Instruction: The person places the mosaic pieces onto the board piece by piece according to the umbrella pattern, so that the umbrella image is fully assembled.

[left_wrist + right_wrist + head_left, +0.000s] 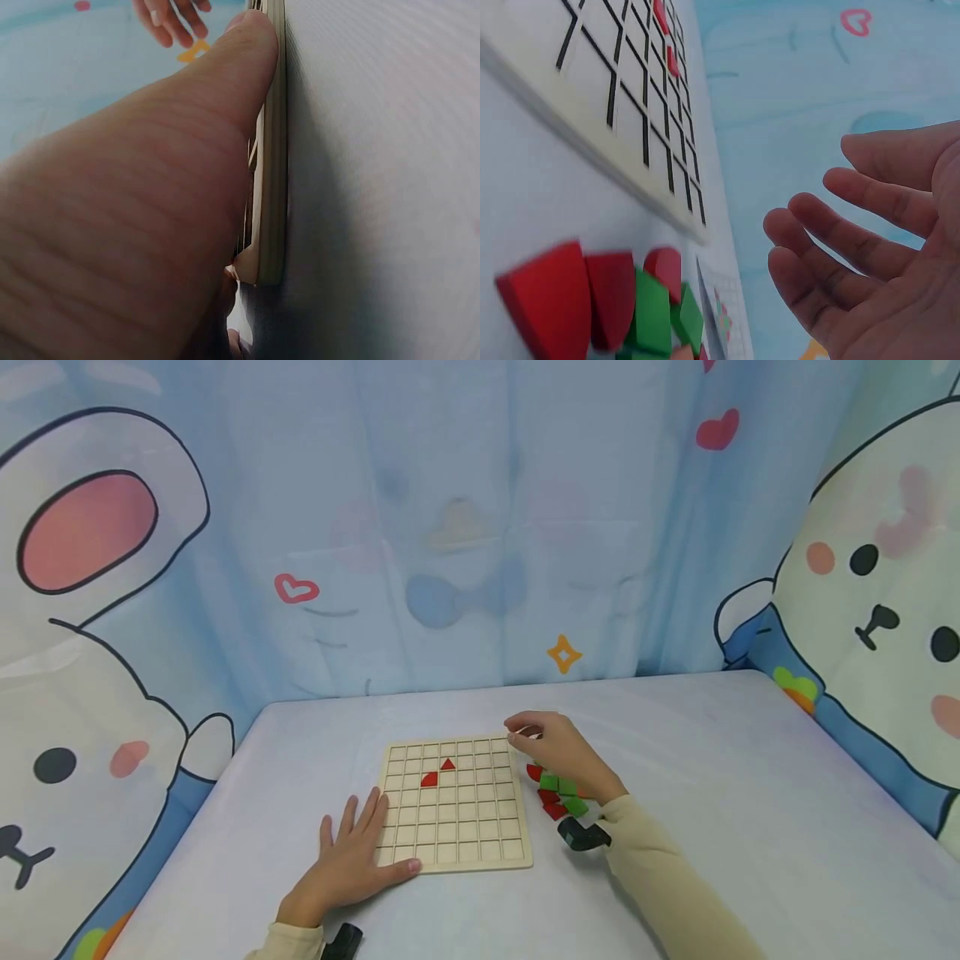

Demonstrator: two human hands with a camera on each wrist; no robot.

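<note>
By the grid board point(480, 814)'s far right corner, your right hand point(564, 752) is hovering empty, fingers loosely curved; blocks point(550, 783) are lying nearer you; your spread left hand point(348, 860) is touching the board, farther off.

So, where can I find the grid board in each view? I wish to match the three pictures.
Head: the grid board lies below centre, slightly left.
Left wrist: the grid board is a narrow strip near the middle, partly behind the left hand.
Right wrist: the grid board fills the upper left, partly cut off.
Shared landmark: the right hand, in all three.
</note>
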